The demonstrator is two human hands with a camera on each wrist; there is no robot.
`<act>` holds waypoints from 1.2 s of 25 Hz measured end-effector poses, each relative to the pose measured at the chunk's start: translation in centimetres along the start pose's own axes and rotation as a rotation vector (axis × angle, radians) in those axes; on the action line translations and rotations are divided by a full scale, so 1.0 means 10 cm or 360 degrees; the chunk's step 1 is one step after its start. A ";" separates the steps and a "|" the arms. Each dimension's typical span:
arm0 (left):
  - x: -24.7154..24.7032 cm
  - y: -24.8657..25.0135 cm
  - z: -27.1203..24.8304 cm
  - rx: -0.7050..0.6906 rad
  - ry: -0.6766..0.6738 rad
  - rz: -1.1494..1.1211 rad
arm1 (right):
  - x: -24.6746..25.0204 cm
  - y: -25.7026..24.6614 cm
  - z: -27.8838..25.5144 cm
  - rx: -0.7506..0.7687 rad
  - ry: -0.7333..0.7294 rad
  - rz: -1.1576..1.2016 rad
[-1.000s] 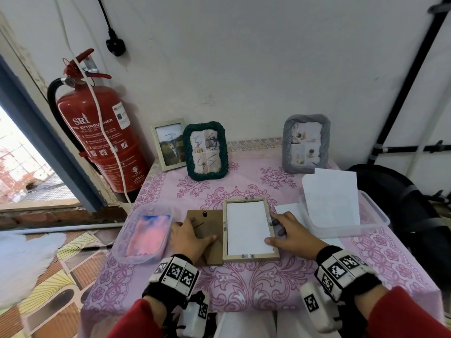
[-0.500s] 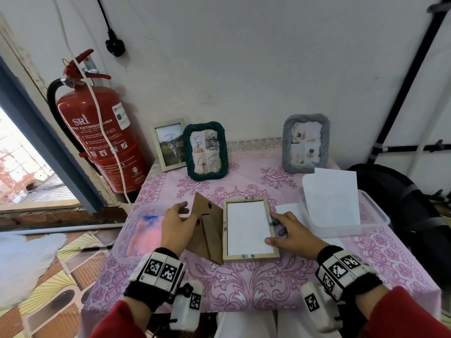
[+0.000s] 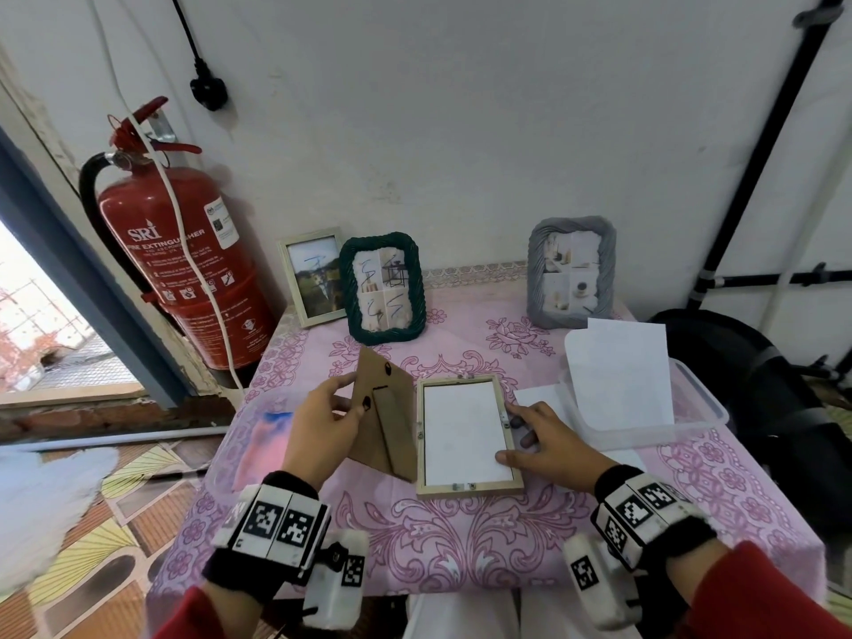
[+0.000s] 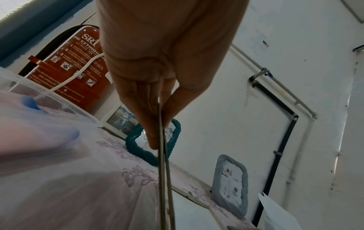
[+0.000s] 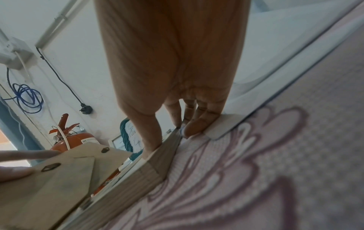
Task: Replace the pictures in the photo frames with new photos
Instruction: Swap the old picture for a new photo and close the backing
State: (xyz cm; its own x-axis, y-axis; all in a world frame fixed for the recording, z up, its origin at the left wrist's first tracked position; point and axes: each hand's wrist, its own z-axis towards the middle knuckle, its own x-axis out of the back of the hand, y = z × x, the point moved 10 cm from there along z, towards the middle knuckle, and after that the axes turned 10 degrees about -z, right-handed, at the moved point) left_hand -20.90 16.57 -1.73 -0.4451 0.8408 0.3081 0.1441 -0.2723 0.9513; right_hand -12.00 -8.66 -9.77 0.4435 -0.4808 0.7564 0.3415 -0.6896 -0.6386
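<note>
A light wooden photo frame [image 3: 465, 488] lies face down on the pink tablecloth, a white sheet [image 3: 463, 433] filling its opening. My left hand [image 3: 325, 424] pinches the brown cardboard backing board [image 3: 385, 422] and holds it tilted up on edge just left of the frame; the left wrist view shows the board [image 4: 164, 179] edge-on between thumb and fingers. My right hand [image 3: 544, 447] rests flat, thumb on the frame's right rail [image 5: 157, 160], fingers on the cloth beside it. Three filled frames stand at the back: a wooden frame [image 3: 313, 276], a green frame [image 3: 382, 288], a grey frame [image 3: 571, 272].
A clear tub [image 3: 691, 424] with white sheets [image 3: 620, 375] sits at the right. Another clear tub [image 3: 265, 442] with pink and blue paper lies at the left table edge. A red fire extinguisher [image 3: 180, 260] stands left of the table, a dark bag [image 3: 756, 389] to the right.
My left hand has picked the backing board up off the table, where it lay flat, and tilted it up towards the frame. The right hand has stayed put on the frame's right edge.
</note>
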 end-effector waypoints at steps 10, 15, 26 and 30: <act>-0.28 -0.10 -0.01 0.0087 -0.0130 -0.0435 | -0.02 0.04 0.03 0.0005 0.0010 -0.0002; -0.50 -0.27 -0.03 0.0176 -0.0212 -0.0484 | -0.03 0.05 0.03 0.0006 0.0026 0.0001; -0.80 -0.51 -0.03 0.0293 -0.0370 -0.0468 | -0.04 0.08 0.04 0.0008 0.0036 -0.0051; -0.82 -0.53 -0.03 0.0259 -0.0344 -0.0362 | -0.03 0.10 0.04 -0.0023 0.0070 -0.0028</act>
State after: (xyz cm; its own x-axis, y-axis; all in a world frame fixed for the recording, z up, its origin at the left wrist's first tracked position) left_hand -18.31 10.96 -9.27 -0.2871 0.9557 0.0644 0.2093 -0.0030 0.9779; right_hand -11.49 -8.97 -10.70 0.4007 -0.4918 0.7730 0.3369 -0.7055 -0.6235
